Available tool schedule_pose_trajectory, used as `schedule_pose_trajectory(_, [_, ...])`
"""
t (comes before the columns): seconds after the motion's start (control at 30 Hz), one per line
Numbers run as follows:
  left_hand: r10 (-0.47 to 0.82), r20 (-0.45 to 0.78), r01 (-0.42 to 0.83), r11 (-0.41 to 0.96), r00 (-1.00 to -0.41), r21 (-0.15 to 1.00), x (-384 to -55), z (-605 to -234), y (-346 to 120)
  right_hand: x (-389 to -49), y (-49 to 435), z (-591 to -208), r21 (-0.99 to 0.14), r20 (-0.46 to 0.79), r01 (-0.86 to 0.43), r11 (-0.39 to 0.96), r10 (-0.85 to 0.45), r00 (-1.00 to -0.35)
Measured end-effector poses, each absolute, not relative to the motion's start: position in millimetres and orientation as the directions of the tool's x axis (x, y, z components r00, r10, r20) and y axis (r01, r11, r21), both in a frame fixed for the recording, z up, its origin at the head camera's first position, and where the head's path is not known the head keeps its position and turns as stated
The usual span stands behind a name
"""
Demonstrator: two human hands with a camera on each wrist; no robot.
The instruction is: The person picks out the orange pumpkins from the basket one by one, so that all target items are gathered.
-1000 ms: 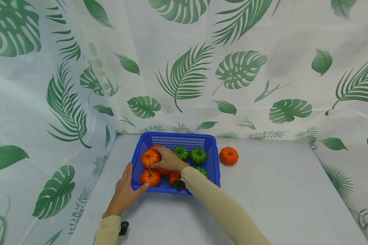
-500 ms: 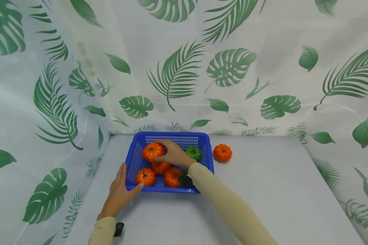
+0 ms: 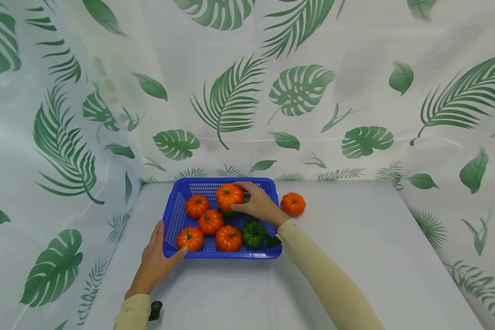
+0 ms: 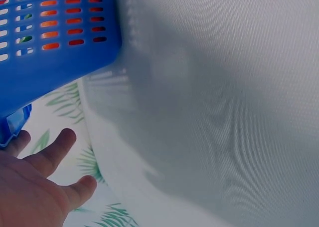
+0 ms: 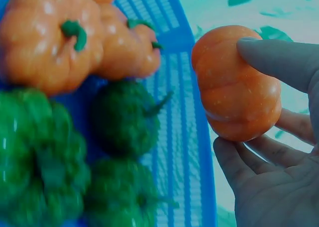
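A blue perforated plastic basket stands on the white table, holding small orange pumpkins and green pumpkins. My right hand grips one orange pumpkin above the basket's back half; the right wrist view shows thumb and fingers on opposite sides of this pumpkin. Several other orange pumpkins, one at the centre, lie in the left and middle of the basket. A green pumpkin lies at front right; others are partly hidden by my right hand. My left hand touches the basket's front left corner with extended, spread fingers.
Another orange pumpkin lies on the table just right of the basket. White sheeting with green leaf prints rises behind the table and along its left side. A black device shows by my left wrist.
My right hand has lifted an orange pumpkin from the basket's left side and carried it rightward over the green ones. My left hand has stayed at the corner. The head view has shifted slightly.
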State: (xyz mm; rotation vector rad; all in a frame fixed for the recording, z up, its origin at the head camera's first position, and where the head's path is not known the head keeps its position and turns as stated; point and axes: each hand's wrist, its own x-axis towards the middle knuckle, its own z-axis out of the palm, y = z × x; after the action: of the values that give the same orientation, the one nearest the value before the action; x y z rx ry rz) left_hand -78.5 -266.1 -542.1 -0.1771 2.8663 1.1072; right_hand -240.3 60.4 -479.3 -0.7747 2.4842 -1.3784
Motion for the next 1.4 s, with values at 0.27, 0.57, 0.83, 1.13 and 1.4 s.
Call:
schedule_pose_trajectory(0.27, [-0.089, -0.140, -0.160, 0.733, -0.986, 0.661, -80, -541, -264, -239, 105, -476, -0.858, 0.103, -0.308, 0.410, -0.451, -0.887])
schedule_pose_trajectory(0.57, [-0.084, -0.142, -0.158, 0.733, -0.986, 0.662, -77, -539, -263, -230, 142, -473, -0.871, 0.145, -0.305, 0.385, -0.393, -0.908])
schedule_pose_trajectory(0.83, [-0.075, -0.117, -0.134, 0.730, -0.990, 0.670, -77, -538, -263, -217, 173, -477, -0.863, 0.130, -0.254, 0.437, -0.294, -0.947])
schedule_pose_trajectory(1.13, [-0.073, -0.131, -0.142, 0.729, -0.989, 0.669, -76, -540, -263, -202, 198, -490, -0.875, 0.134, -0.220, 0.432, -0.221, -0.966])
schedule_pose_trajectory(1.4, [-0.074, -0.138, -0.148, 0.732, -0.988, 0.665, -76, -539, -262, -181, 211, -512, -0.883, 0.061, -0.123, 0.453, -0.150, -0.987])
